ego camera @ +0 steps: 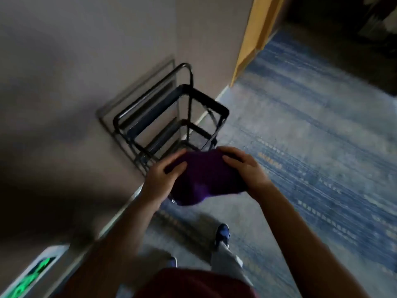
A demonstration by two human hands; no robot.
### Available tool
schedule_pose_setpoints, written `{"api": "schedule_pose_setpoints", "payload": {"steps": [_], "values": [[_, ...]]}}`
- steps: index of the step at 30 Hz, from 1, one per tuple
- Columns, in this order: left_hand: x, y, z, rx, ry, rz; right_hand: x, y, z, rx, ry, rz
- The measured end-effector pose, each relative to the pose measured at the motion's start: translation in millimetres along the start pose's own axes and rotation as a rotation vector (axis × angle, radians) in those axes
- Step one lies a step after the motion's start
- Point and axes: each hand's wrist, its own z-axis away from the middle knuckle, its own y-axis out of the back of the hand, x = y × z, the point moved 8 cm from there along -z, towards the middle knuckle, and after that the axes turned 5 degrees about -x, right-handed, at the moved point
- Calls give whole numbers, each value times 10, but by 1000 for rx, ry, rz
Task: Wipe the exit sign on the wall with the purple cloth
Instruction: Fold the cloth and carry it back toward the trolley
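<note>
A purple cloth point(204, 179) is held bunched between both hands in front of me, above the floor. My left hand point(163, 177) grips its left edge and my right hand point(245, 168) grips its right edge. The exit sign point(32, 274), white-framed with glowing green figures, is set low on the grey wall at the bottom left, well apart from the cloth and behind my left forearm. The picture is blurred by motion.
A black metal cart point(171, 117) with wire shelves stands against the wall point(64, 82) just beyond my hands. Blue patterned carpet point(311, 136) spreads to the right. A yellow door frame point(251, 39) rises at the top. My feet point(222, 233) are below.
</note>
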Motion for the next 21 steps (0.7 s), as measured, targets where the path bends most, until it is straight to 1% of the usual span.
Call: {"api": "schedule_pose_setpoints", "payload": {"steps": [3, 4, 6, 9, 13, 16, 18, 21], "values": [[-118, 71, -193, 203, 35, 26, -78, 88, -588, -58, 8, 104], [-147, 74, -237, 245, 41, 20, -109, 111, -748, -87, 9, 129], [-148, 124, -346, 321, 19, -11, -184, 97, -1052, -199, 25, 126], [-155, 188, -482, 385, 24, -67, -246, 39, -1459, -324, 31, 131], [-295, 209, -803, 395, 55, -94, -178, -19, -2024, -430, 70, 230], [-483, 143, -1080, 384, 47, -83, -65, -13, -2427, -421, 62, 385], [-700, 132, -1289, 391, 93, -64, 15, -30, -2676, -361, 36, 491], [-980, 121, -1550, 402, 178, 30, 99, -102, -2900, -272, 1, 645]]}}
